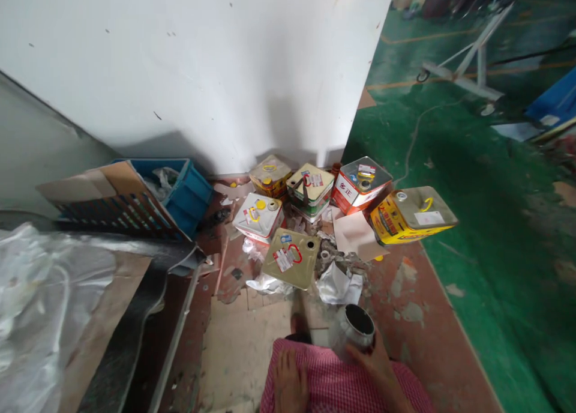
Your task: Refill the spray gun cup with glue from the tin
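Near, the right hand [374, 360] grasps a jar [344, 336], likely stiff and best held round its body; the left hand [290, 380] lies loose-fingered.

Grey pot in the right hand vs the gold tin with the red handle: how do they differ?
Shape: the grey pot is rounded; the gold tin has a square top.
Opening: the pot's mouth is wide; the tin's is a small hole near one corner.
Hold: the right hand holds the pot; the tin stands unheld.
Both openings look uncovered.
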Demonstrator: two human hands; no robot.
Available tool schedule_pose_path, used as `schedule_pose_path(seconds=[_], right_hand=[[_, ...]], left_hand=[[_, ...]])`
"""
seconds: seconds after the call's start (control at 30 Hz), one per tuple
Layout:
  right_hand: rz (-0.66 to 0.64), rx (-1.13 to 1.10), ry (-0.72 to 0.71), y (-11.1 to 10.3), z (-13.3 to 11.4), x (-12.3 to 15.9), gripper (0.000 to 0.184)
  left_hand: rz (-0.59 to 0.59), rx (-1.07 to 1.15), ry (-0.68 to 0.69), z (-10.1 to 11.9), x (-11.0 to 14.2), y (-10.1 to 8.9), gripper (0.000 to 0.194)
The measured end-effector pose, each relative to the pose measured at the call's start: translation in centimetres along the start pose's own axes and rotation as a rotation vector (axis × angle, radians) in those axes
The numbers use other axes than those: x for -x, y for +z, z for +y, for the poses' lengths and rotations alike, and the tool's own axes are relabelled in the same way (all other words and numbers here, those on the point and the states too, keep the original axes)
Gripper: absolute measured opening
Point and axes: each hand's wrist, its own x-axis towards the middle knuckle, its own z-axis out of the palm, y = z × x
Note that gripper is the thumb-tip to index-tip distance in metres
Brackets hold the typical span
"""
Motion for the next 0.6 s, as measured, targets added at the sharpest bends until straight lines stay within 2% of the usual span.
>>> schedule_pose_path(seconds=[0.07, 0.17, 0.27, 0.33, 0.4, 0.5, 0.53, 0.6], right_hand=[[0.014, 0.045, 0.013, 0.6, 0.7, -4.3, 0.091], [0.018, 0.071, 0.054, 0.9, 3.1, -10.4, 0.088], [0.024, 0.093, 0.071, 0.6, 7.4, -15.4, 0.082], [0.060, 0.097, 0.067, 0.4, 10.6, -18.3, 0.077], [0.089, 0.081, 0.046, 0.7, 13.4, -21.3, 0.076], [0.073, 0.041, -0.061, 2.0, 16.8, -26.1, 0.075], [0.056, 0.026, -0.100, 2.6, 17.7, -27.7, 0.076], [0.027, 0.002, -0.167, 4.0, 19.4, -31.0, 0.081]], left_hand=[[0.056, -0.004, -0.015, 0.2, -2.2, 1.7, 0.052], [0.257, 0.002, -0.079, 1.1, -5.1, 4.0, 0.051], [0.505, 0.052, -0.083, 2.1, -8.9, 5.9, 0.048], [0.641, 0.150, -0.036, 1.9, -13.0, 6.3, 0.049], [0.781, 0.262, -0.074, 0.8, -18.1, 5.8, 0.054], [0.955, 0.402, -0.248, -1.8, -26.5, 3.5, 0.063], [0.966, 0.478, -0.274, -2.6, -29.0, 2.6, 0.061], [0.864, 0.643, -0.268, -4.0, -33.1, 1.2, 0.054]])
